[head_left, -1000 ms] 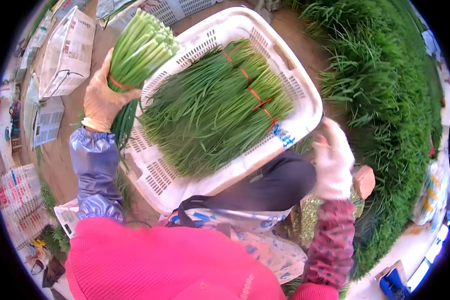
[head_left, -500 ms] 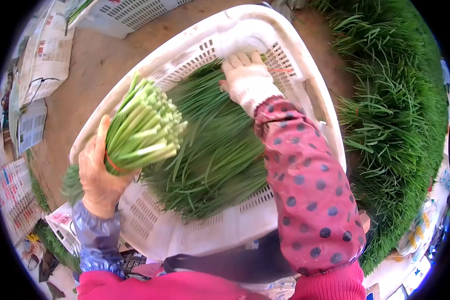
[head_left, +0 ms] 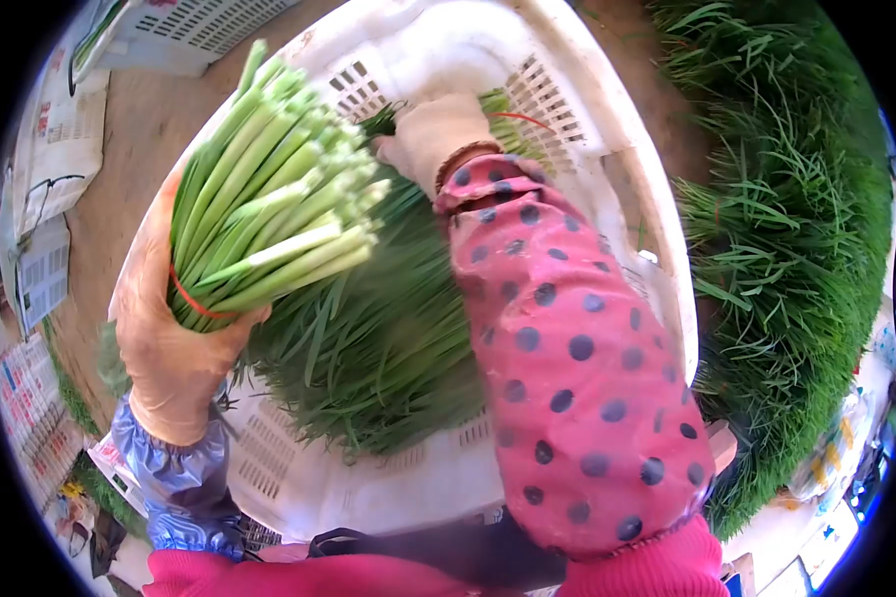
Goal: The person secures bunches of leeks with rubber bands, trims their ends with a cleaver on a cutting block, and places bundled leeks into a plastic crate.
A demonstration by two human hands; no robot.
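My left hand [head_left: 159, 343], in a thin tan glove, grips a bunch of garlic chives [head_left: 269, 199] around its banded part. A red band circles the bunch, and its pale cut ends point up and right. Long green chives [head_left: 368, 348] lie inside a white plastic basket [head_left: 368, 493]. My right hand [head_left: 438, 134], in a whitish glove, reaches down at the basket's far end, against the chives there; its fingers are hidden. Just right of that hand, stalk ends and a red band [head_left: 523, 119] show by the slotted wall.
A large heap of green chives [head_left: 786, 249] runs along the right side. Another white crate [head_left: 184, 35] stands at the upper left, with stacked crates [head_left: 40, 408] lower on that side. Brown floor [head_left: 134, 149] shows between them and the basket.
My left hand has lifted the bunch nearer to the camera and slightly left. My right hand has shifted left and reached deeper, its fingers passing out of sight.
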